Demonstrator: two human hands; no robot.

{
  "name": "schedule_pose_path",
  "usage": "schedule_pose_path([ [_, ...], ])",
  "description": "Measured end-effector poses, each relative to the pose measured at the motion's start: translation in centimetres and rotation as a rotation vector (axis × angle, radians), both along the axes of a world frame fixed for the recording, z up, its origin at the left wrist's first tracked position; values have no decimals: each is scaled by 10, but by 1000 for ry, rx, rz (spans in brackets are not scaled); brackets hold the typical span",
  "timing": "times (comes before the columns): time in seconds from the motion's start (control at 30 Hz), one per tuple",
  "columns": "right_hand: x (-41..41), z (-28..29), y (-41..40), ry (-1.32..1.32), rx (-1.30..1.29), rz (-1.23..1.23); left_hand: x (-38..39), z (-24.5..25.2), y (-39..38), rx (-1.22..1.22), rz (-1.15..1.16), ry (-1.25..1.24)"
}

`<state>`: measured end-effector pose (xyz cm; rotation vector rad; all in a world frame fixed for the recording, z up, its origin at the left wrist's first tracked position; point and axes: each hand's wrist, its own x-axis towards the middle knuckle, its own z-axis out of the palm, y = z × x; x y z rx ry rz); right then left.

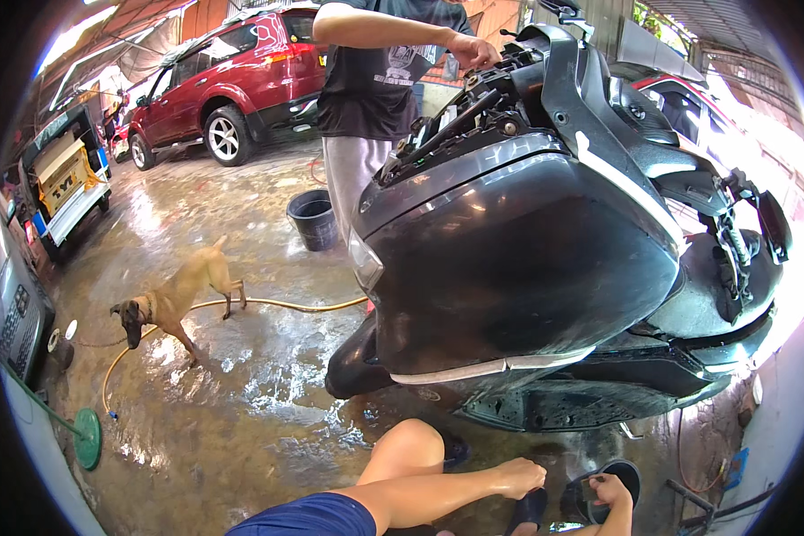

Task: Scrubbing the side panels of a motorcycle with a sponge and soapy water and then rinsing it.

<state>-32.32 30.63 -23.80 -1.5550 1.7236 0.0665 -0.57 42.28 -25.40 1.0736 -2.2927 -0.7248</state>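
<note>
Low at the bottom, my left hand (521,477) is curled into a fist above a dark slipper (529,507); whether it holds anything is hidden. My right hand (610,490) is over a black bucket (628,474), its fingers bent together. Something small may be between them, too unclear to name. Before me stands a large black scooter (522,254) with a broad glossy body panel. White tape-like strips (455,372) run along the panel's edges. Its upper front is stripped, showing brackets and fasteners (489,124). Both my hands are below the scooter, apart from it.
Behind the scooter a person (388,87) stands with one hand (474,51) at its exposed top. On the wet concrete floor (241,429) are a tan dog (187,288), a yellow hose (295,307) and another black bucket (313,220). A red SUV (241,80) is parked behind.
</note>
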Motion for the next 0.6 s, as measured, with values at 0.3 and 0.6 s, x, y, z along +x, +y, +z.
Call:
schedule_pose_path([
  [0.3,1,2,-1,-3,5,-5,-1,0,-3,5,17,-76],
  [0.6,5,5,0,-10,-7,14,0,3,-1,22,10,-104],
])
